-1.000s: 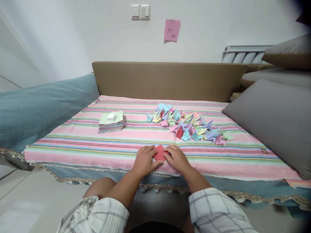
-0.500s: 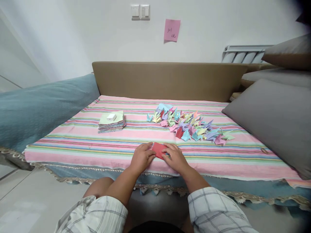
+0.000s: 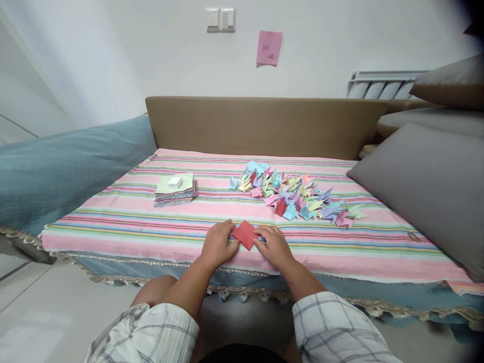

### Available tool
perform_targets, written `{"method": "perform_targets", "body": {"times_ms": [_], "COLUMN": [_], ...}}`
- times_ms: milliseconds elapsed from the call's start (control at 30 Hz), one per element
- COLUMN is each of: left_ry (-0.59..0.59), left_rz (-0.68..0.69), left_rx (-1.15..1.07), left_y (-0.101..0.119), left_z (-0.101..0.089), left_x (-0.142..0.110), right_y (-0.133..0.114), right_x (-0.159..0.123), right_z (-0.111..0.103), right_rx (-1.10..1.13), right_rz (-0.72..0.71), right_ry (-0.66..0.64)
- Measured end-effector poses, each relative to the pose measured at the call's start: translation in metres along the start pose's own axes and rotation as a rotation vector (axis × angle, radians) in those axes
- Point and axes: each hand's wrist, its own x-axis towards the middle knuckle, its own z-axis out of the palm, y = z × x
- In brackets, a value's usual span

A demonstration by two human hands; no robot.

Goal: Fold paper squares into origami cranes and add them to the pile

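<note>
A small folded square of red origami paper [image 3: 245,235] lies on the striped cloth, turned so that one corner points toward me. My left hand [image 3: 220,243] rests at its left corner, thumb and fingers apart and not closed on it. At the right corner, the fingers and thumb of my right hand [image 3: 275,247] hold the paper's edge. Beyond my hands, to the right, spreads a pile of folded paper cranes [image 3: 291,194] in many colours. Back on the left sits a stack of paper sheets [image 3: 174,196] with a small white block [image 3: 175,182] on top.
The striped cloth [image 3: 113,222] covers the sofa seat, with a brown backrest [image 3: 264,126] behind. Grey cushions [image 3: 423,186] pile up at the right, and a blue-covered armrest [image 3: 75,166] borders the left. A pink note [image 3: 269,48] is stuck to the wall.
The red paper has turned so that its corners now point left, right and toward me. My left hand has opened and drawn slightly away from it.
</note>
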Motion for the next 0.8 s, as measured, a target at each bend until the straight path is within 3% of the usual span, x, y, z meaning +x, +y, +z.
{"method": "perform_targets", "body": {"times_ms": [200,567,800], "left_ry": [-0.023,-0.035,-0.081], "left_rz": [-0.047,-0.183,-0.172], "left_rx": [-0.018,-0.252,-0.176], "left_y": [0.0031,0.0022,0.0003], "left_z": [-0.0006,0.0003,0.0035], "left_x": [0.0006,0.0039,0.0061], "right_y": [-0.0029,-0.0007,-0.0016], "right_x": [-0.0007,-0.0010,-0.0016], "right_z": [0.0012,0.0060,0.0066], "right_rx": [-0.008,-0.045,-0.035], "right_rz": [-0.029,0.002,0.008], "right_ry": [0.007,0.013,0.019]}}
